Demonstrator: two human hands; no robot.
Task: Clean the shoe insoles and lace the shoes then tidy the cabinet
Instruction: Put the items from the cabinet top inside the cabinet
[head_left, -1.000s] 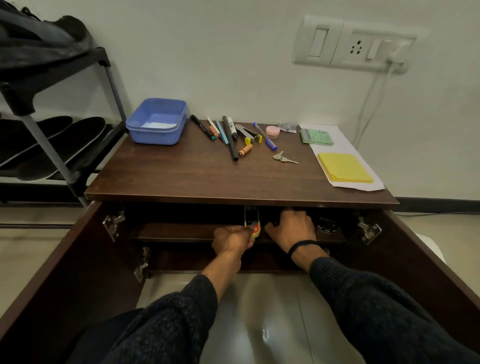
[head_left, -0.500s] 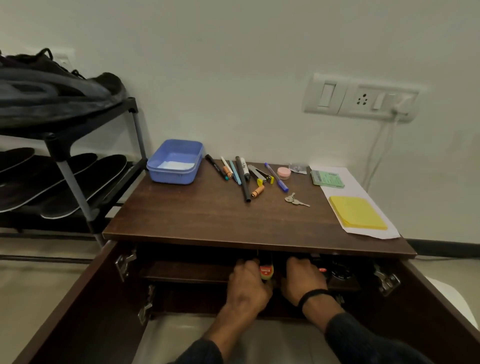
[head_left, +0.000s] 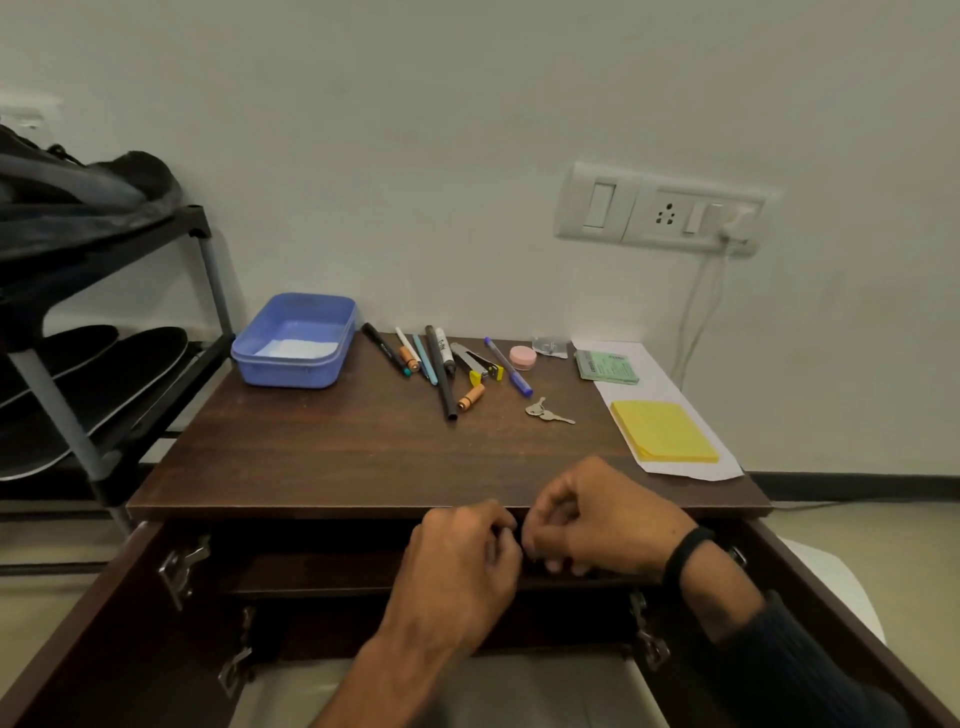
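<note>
- Both hands hover at the front edge of the cabinet (head_left: 363, 467), its doors swung open, the left hand (head_left: 457, 566) and right hand (head_left: 597, 525) just beside each other.
- Each grip has curled fingers; whether they hold anything cannot be told.
- A blue tub (head_left: 296, 340) sits at the back left corner of the cabinet's top, pens (head_left: 439, 369) mid-back, keys (head_left: 545, 411) nearby, and a yellow pad (head_left: 665, 431) at the right edge.
- Insoles (head_left: 98, 374) lie on the rack (head_left: 52, 395) left of the cabinet.

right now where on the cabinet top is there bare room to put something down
The front half of the cabinet top is bare, from the blue tray and pens forward to the edge, left of the yellow notes. The back strip is crowded: tray, pens, keys, paper.
</note>
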